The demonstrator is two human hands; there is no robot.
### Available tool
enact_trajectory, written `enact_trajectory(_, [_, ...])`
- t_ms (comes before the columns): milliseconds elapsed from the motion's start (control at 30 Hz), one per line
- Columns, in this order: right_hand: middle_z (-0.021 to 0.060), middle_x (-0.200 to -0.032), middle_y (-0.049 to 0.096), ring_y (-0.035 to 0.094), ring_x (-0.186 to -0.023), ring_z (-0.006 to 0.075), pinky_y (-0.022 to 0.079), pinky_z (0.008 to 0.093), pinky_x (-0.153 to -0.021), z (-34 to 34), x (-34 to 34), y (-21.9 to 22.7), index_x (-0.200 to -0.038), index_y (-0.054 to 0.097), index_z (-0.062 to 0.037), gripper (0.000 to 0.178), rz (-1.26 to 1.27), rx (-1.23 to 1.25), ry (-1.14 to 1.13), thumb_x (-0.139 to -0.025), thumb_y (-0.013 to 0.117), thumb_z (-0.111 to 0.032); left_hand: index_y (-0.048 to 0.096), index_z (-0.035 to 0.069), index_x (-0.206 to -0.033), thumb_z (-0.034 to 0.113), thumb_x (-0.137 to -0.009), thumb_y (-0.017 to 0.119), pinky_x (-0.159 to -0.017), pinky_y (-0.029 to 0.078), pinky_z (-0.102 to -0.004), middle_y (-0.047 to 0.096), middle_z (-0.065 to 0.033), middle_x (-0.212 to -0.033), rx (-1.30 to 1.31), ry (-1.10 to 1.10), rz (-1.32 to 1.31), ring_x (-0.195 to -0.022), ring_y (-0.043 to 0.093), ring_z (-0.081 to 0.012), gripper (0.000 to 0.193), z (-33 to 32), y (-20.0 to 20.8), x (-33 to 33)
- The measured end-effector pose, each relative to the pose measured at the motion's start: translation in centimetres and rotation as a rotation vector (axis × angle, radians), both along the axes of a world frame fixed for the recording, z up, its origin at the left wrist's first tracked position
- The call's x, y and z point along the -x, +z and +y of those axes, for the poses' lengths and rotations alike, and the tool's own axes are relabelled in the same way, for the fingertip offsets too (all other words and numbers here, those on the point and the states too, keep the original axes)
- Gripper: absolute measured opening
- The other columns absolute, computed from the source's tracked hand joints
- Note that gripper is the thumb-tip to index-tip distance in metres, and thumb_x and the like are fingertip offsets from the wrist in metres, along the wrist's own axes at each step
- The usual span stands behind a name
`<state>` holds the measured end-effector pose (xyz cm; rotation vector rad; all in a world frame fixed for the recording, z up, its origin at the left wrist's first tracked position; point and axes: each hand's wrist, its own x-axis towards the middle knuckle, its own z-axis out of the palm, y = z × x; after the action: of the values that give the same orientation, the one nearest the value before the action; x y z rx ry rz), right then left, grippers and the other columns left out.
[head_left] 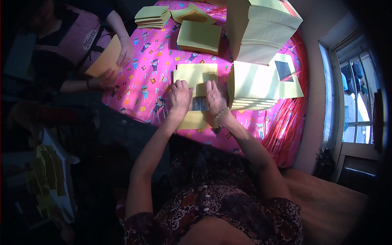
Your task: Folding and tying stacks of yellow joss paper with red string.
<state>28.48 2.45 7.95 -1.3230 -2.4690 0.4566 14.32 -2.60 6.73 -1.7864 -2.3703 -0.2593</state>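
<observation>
Your work, the yellow paper [196, 70], lies on the pink-covered tabletop [141, 107] right in front of you, with a dark panel [199, 104] showing between your hands and more yellow below it. Your left hand [181, 96] rests on the left side with its fingers bent down onto the paper; whether it pinches an edge, you cannot tell from here. Your right hand [215, 96] lies opposite, open, its fingers fairly straight and pointing away from you, with nothing visibly gripped. The step looks like squaring and pressing the paper flat around that panel, so let the left hand anchor while the right one smooths, and press evenly from both sides so the layers don't skew. The upper edges look slightly stepped, so it's worth lining them up before you press hard. Mind the beaded bracelet [221, 113] on your right wrist, as it could catch or mark the paper. The layered yellow stack [255, 83] stands near your right hand, so hold that elbow in and avoid nudging it.
</observation>
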Motion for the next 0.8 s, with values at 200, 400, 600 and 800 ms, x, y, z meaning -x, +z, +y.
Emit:
enact_trajectory(200, [0.0215, -0.098, 0.049, 0.057, -0.091, 0.0419, 0.049, 0.0459, -0.075, 0.2, 0.3, 0.0, -0.1, 0.042, -0.004, 0.016, 0.055, 0.122, 0.057, -0.086, 0.049, -0.003, 0.048, 0.001, -0.099, 0.03, -0.089, 0.06, -0.061, 0.055, -0.0383, 0.047, -0.015, -0.098, 0.022, 0.024, -0.086, -0.085, 0.058, -0.031, 0.033, 0.3, -0.7, -0.3])
enact_trajectory(400, [0.0162, -0.088, 0.049, 0.056, -0.084, 0.0311, 0.049, 0.0388, -0.072, -0.3, 1.4, -1.0, -0.092, 0.045, -0.0053, 0.011, -0.001, -0.13, 0.218, -0.082, 0.05, -0.005, 0.046, 0.001, -0.103, 0.03, -0.091, 0.058, -0.063, 0.056, -0.0388, 0.046, -0.0158, -0.101, 0.077, 0.012, -0.126, -0.087, 0.058, -0.0322, 0.033, 0.3, -0.8, 0.1])
enact_trajectory(600, [0.0183, -0.082, 0.049, 0.055, -0.078, 0.0378, 0.045, 0.0439, -0.063, 0.3, 0.1, -0.9, -0.091, 0.044, -0.0034, 0.012, 0.28, -0.019, 0.232, -0.085, 0.055, -0.004, 0.045, 0.002, -0.106, 0.034, -0.092, 0.056, -0.071, 0.053, -0.0453, 0.045, -0.0172, -0.105, 0.023, 0.084, -0.274, -0.093, 0.056, -0.036, 0.036, -0.3, -0.1, 0.0])
enact_trajectory(800, [0.0216, -0.082, 0.046, 0.051, -0.079, 0.0407, 0.041, 0.0455, -0.065, 0.6, 0.2, -0.8, -0.09, 0.041, -0.0024, 0.011, 0.33, 0.034, 0.223, -0.084, 0.051, -0.001, 0.044, -0.001, -0.104, 0.032, -0.09, 0.058, -0.076, 0.048, -0.0481, 0.046, -0.0217, -0.103, -0.032, 0.105, -0.339, -0.094, 0.054, -0.0407, 0.038, -0.7, 0.3, 0.2])
